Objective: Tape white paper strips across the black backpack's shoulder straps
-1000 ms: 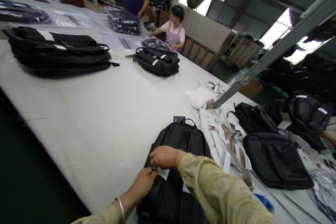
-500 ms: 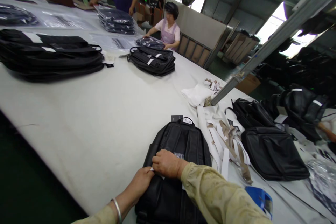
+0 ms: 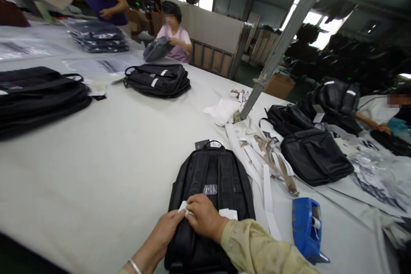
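A black backpack [image 3: 239, 184] lies on the table with its shoulder straps facing up and its top handle pointing away from me. A dark hang tag [image 3: 201, 144] sticks out beside the handle. My left hand [image 3: 165, 231] pinches a white paper strip [image 3: 183, 206] at the left strap. My right hand [image 3: 205, 218] is closed on the same strip from the other side, its fingertips partly hiding it. Another white strip [image 3: 228, 214] sits on the right strap, just beyond my right hand. A clear sticker [image 3: 210, 189] shows on the back panel between the straps.
A blue tape dispenser [image 3: 302, 227] stands to the right. Loose paper strips [image 3: 266, 154] lie near a metal post [image 3: 266, 64]. Stacked black bags [image 3: 160, 79] and a black bag [image 3: 316, 156] rest on the white table [image 3: 112, 171]. Co-workers handle things across the table and at far right.
My view has turned right, bringing the whole tape dispenser into sight. More of the white strip shows between my hands. A co-worker across the table has lifted a wrapped bag.
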Available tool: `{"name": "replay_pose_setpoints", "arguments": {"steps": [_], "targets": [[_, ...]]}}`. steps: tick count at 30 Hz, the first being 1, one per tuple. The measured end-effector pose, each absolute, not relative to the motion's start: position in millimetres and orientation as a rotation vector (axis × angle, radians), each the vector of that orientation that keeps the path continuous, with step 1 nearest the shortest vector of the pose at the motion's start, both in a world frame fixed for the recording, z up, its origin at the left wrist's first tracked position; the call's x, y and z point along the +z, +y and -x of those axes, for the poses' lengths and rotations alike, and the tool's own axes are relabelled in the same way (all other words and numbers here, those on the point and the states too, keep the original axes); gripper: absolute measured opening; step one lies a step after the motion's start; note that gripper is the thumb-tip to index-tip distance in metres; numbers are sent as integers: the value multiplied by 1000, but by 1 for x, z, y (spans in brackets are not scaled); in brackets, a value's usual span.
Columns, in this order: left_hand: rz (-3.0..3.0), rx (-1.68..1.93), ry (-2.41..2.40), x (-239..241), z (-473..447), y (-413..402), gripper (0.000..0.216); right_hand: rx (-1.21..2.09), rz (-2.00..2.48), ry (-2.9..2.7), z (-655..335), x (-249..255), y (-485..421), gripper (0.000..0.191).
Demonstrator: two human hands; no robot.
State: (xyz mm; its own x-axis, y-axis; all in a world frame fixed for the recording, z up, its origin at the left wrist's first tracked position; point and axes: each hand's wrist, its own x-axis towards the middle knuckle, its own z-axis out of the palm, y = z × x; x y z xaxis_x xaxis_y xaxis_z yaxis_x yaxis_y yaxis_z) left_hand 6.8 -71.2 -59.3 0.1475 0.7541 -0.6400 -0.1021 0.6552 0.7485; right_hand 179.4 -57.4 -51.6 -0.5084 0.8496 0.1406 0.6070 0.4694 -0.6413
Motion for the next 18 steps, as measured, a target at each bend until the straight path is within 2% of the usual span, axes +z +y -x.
{"name": "replay_pose_setpoints", "arguments": {"steps": [2, 4, 6, 11, 15, 18], "targets": [[-616, 643, 1329, -62, -7, -71, 41, 780, 1353, -2179, -177, -46, -59, 37], [-616, 616, 1386, -62, -8, -71, 33, 831, 1451, -2181, -177, -38, -59, 41], [-646, 590, 1442, -60, -9, -69, 28, 883, 1511, -2203, -179, -30, -58, 35], [-714, 541, 1521, -55, -13, -64, 27, 821, 1623, -2028, -207, -15, -64, 37], [-747, 520, 1555, -47, -15, -59, 24, 748, 1613, -1897, -238, -6, -76, 22], [-726, 464, 1599, -38, -13, -58, 21, 613, 1608, -1710, -272, 0, -90, 17]]}}
